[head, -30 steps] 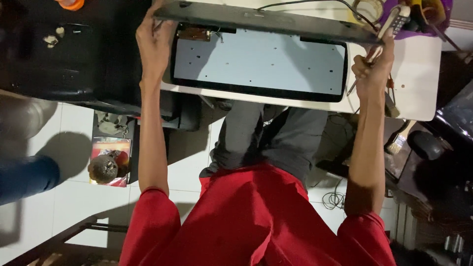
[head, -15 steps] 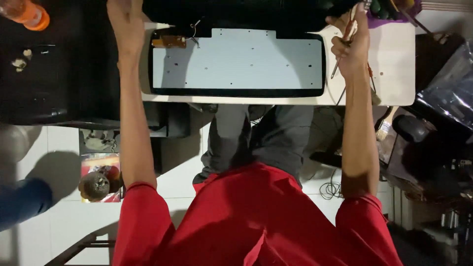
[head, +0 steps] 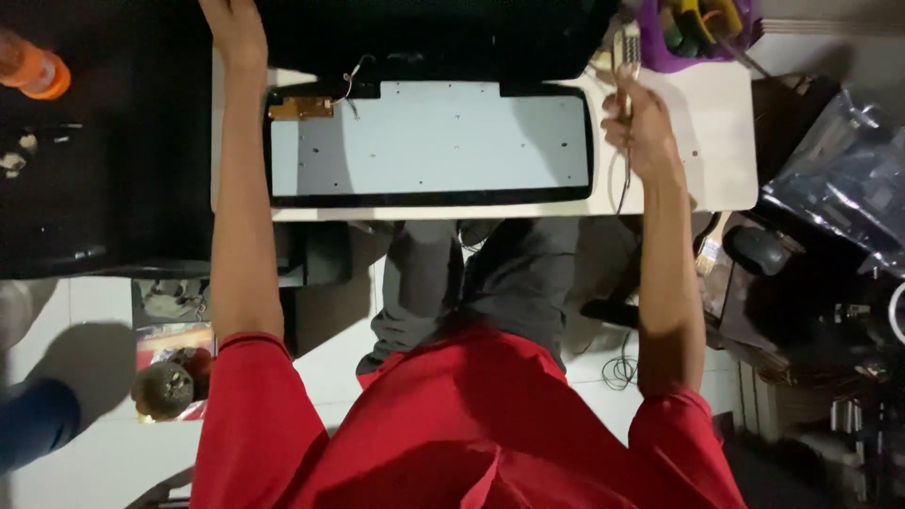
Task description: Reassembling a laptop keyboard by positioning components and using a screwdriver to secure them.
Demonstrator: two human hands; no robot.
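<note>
Fingers of the right hand (head: 639,121), at the upper right of the frame, curl around a slim light-coloured tool (head: 624,57) whose tip points toward the top edge, and a thin cable hangs down from the fist past the wrist. On the left hand (head: 229,28), at the upper left, the fingertips run off the top of the picture, so whether they are spread or pressed together cannot be told; the palm lies flat at the left end of a black cover (head: 434,38) that fills the top centre.

Just below that cover sits a long pale grey metal panel (head: 429,141) in a dark frame, resting on a white table (head: 716,132) in the upper middle. A small orange-brown circuit strip (head: 300,107) lies at the panel's upper left corner, with thin wires leading up under the cover.

Compared with half a second ago, the panel sits lower in the frame and more of the black cover shows above it. The right hand has dropped below the upper right corner and now lies beside the panel's right end. The left arm has shifted rightward, closer to the panel's left edge.

A purple tray of tools (head: 693,33) stands at the top right, and an orange cap (head: 42,73) lies on the dark surface at the far upper left.
</note>
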